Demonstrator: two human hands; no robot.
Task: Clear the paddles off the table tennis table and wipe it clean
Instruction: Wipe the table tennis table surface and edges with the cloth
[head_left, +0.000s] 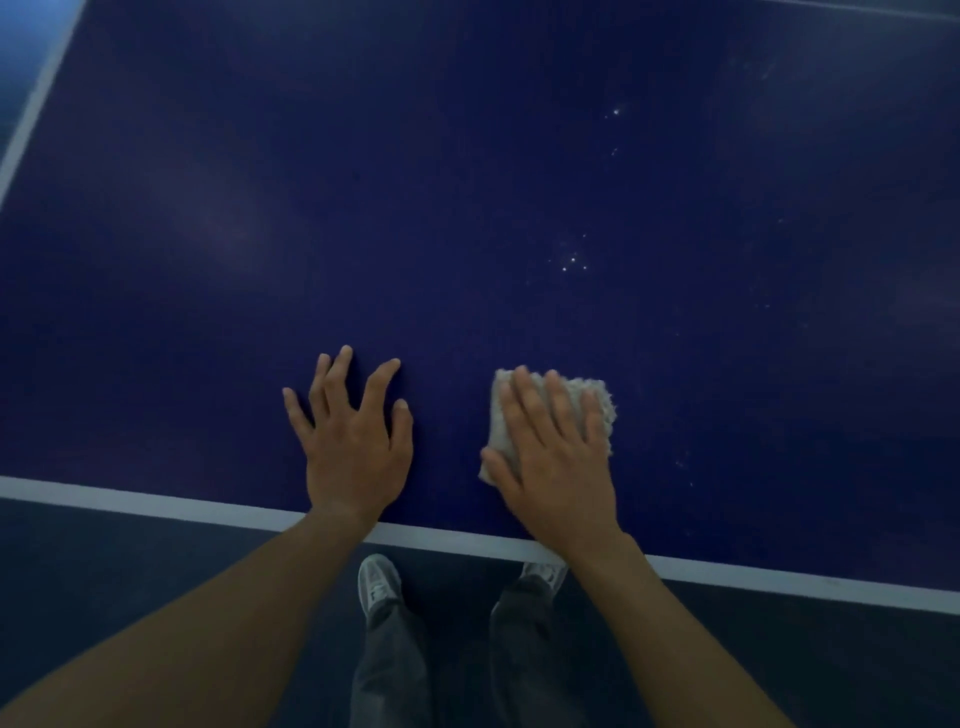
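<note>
View: head camera, looking down over the near end of the bench.
Bench (415, 208): dark blue table tennis top; white edge line (156, 501) runs along the near side.
Paddles: none in view; the clearing step looks done as far as this view reaches.
Step in hand: wiping, judged from the cloth position.
Cloth (597, 397): pale, folded, fluffy; lies flat on the bench near the white edge line, under the right hand.
Right hand (558, 462): palm down on the cloth; fingers (524, 400) straight and close together, pressing rather than gripping; thumb at the cloth's left edge.
Left hand (358, 441): just beside the right, apart from the cloth; fingers spread wide, tips on the bare bench, holding nothing; apparently a brace.
Residue: white specks (573, 260) lie beyond the cloth, toward the far right; fainter ones sit to the right of the cloth.
Procedure: press evenly through the flat palm so the whole cloth face bears on the surface. Stroke outward toward the specks in overlapping straight passes.
Caution: fingers do not grip the cloth, so it may slip or bunch on a fast stroke. Dim light hides smears; check at a low angle.
Below the edge: shoes (379, 584) on a dark floor.
</note>
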